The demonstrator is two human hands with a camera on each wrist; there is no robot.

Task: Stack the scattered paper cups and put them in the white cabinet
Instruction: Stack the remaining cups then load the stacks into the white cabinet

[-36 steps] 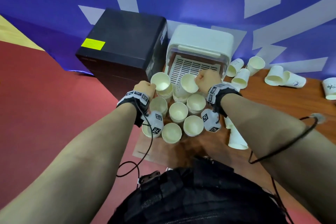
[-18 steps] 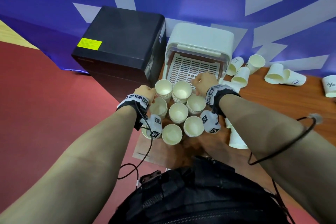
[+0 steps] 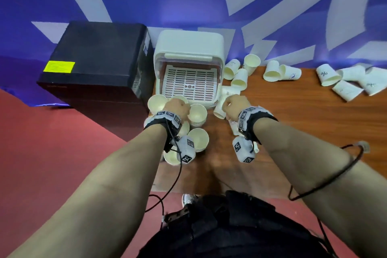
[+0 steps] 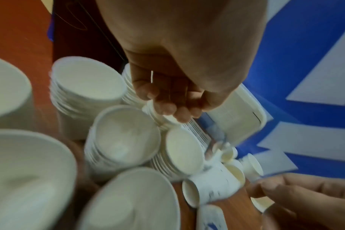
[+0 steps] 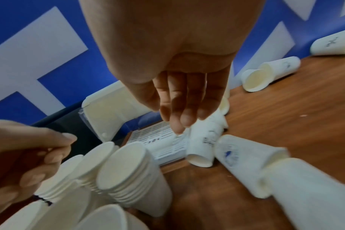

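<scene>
Wood table [image 3: 314,123]: L hand [image 4: 167,99] pinches stack rim [image 4: 159,116] per wrist cam; R hand [image 5: 185,107] loose, empty.

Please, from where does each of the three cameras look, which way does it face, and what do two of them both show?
Head: from above, facing down and forward at the white cabinet and wooden table; both forearms show.
Left wrist: along the left hand, down onto the cup stacks.
Right wrist: along the right hand, toward a lying cup.
Shared: both wrist views show the cabinet's slotted tray.
</scene>
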